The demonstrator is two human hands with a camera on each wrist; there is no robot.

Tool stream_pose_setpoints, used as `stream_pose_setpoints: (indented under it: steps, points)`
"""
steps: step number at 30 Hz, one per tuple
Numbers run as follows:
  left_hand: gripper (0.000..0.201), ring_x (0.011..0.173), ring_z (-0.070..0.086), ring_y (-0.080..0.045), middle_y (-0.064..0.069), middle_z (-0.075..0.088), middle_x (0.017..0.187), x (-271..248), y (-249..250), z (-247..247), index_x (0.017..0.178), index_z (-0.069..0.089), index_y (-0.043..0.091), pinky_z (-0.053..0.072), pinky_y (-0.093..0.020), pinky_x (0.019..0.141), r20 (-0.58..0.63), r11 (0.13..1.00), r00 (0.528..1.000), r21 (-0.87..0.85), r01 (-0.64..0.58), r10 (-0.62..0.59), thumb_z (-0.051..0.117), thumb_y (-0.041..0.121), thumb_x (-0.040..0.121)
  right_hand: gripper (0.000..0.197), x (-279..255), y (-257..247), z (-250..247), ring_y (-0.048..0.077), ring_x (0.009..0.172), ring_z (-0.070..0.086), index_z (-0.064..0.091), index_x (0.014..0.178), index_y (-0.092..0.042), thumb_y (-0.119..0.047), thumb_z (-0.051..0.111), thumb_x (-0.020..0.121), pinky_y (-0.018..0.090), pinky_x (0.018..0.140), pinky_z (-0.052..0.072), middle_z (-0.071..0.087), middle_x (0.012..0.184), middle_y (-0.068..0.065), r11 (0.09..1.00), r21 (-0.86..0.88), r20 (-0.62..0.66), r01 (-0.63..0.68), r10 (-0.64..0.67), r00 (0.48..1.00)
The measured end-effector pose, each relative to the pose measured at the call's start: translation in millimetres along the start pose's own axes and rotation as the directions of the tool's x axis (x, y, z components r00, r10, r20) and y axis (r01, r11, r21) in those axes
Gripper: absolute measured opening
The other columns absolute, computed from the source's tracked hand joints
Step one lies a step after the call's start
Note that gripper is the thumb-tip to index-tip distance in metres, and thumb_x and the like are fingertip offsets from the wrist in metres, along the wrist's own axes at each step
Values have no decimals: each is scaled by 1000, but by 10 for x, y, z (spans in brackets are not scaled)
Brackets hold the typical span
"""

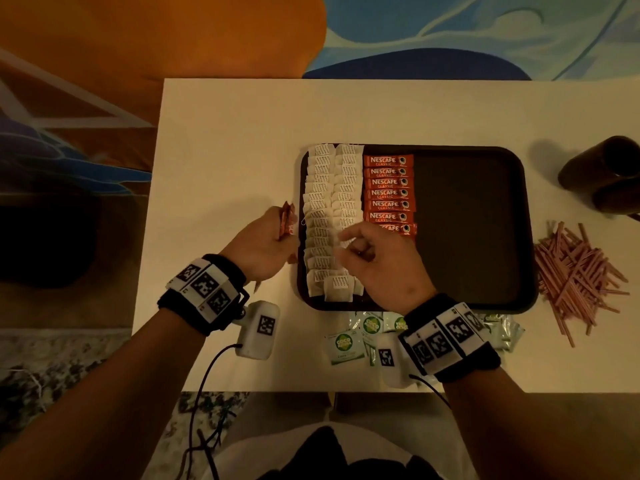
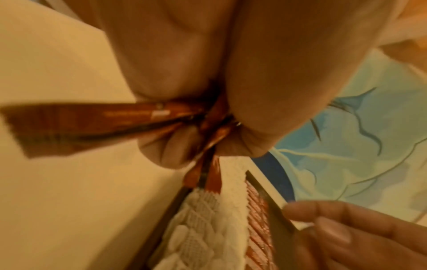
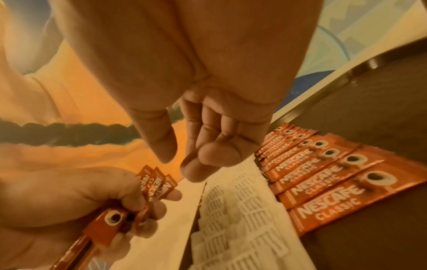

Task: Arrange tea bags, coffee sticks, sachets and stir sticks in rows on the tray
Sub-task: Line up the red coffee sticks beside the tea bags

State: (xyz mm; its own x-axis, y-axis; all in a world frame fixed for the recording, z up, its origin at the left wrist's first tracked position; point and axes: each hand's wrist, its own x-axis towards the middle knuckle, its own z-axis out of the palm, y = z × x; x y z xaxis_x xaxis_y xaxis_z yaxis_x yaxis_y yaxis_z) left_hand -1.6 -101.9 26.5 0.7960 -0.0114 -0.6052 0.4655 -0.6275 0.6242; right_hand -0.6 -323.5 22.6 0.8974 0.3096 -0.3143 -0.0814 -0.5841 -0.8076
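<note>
- We find a white surface (image 1: 242, 150) bearing all the goods, with a patterned rug visible beyond its far edge.
- We note a dark tray (image 1: 471, 220) lying flat on the surface; its right half is bare.
- We record two columns of white tea bags (image 1: 329, 202) along the tray's left side, overlapping one another from the far rim to the near rim.
- We record a column of red coffee sticks (image 1: 388, 188) just right of the tea bags, lying crosswise with labels up, reaching from the far end to about the middle of the tray.
- We see a loose heap of pink stir sticks (image 1: 575, 275) on the surface right of the tray, not touching it.
- We see a dark cup (image 1: 602, 174) on the surface beyond that heap.
- We see green and white sachets (image 1: 349, 341) scattered on the surface against the tray's near rim, partly hidden under the right wrist.
- The left hand (image 1: 259, 247) is clamped round a small bundle of coffee sticks (image 3: 152, 186), held just left of the tray over the surface.
- The right hand (image 1: 377, 258) hovers over the tea bags at the near end of the coffee column, fingers loosely curled, thumb and forefinger a little apart, holding nothing that we can make out.
</note>
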Motion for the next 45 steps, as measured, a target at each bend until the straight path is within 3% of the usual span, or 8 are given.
stream_pose_setpoints:
  steps: [2,4,9,20,26,34,38,45]
  points:
    - [10,67,58,-16,-4,64,86,-3,110,22,108,53,15,56,-46,68,86,998,995,-23,-58,60,49,17,99,29,33,-78,-9,-2,74,66,65,120,-29,-27,74,92,11,65,50,68,85,-14,999,32,-17,38,-37,999]
    - [12,63,60,-4,1,64,82,-10,214,64,99,56,20,57,-31,60,149,991,981,-67,-112,121,48,12,100,39,71,-130,-44,2,74,67,61,129,-30,-28,74,92,18,68,54,68,91,-12,996,44,-46,83,-81,996]
    - [18,73,70,-8,-6,66,96,13,398,191,120,49,13,52,-21,57,267,984,948,-78,-158,173,49,14,102,41,123,-101,-184,7,79,64,64,130,-33,-31,75,91,31,77,58,66,94,-11,993,22,-83,115,-113,990]
    - [14,59,53,-11,2,59,71,89,537,325,99,54,18,45,-30,56,399,965,879,-95,-245,262,54,32,103,7,20,128,-416,-1,84,61,76,93,-22,-21,80,87,12,77,47,66,94,-10,993,105,-174,51,-32,984]
    - [13,56,48,-5,11,52,68,117,549,368,96,54,20,42,-26,57,373,965,890,-99,-241,261,51,28,105,5,-7,236,-613,15,74,71,70,90,-12,-14,71,94,36,65,54,76,85,3,915,393,-190,-85,171,967]
    - [20,51,46,-1,18,52,57,70,516,337,103,65,10,39,-19,53,192,942,959,-302,-145,209,68,28,96,5,-165,366,-760,15,67,67,70,98,-7,-9,70,93,23,56,54,76,85,8,871,479,-214,-112,239,947]
    - [20,81,72,-7,10,77,87,50,621,440,98,75,22,55,-21,77,197,950,944,-221,-221,265,79,38,86,7,-212,350,-642,17,69,65,74,100,-14,-14,71,94,28,61,55,75,88,7,891,447,-120,-83,152,981]
    - [7,48,55,7,21,62,56,16,755,589,89,69,25,39,-6,49,67,879,960,-424,-220,272,74,21,92,33,-233,294,-526,20,95,75,67,116,-15,-24,78,87,34,75,62,75,107,4,830,546,-4,-114,139,990]
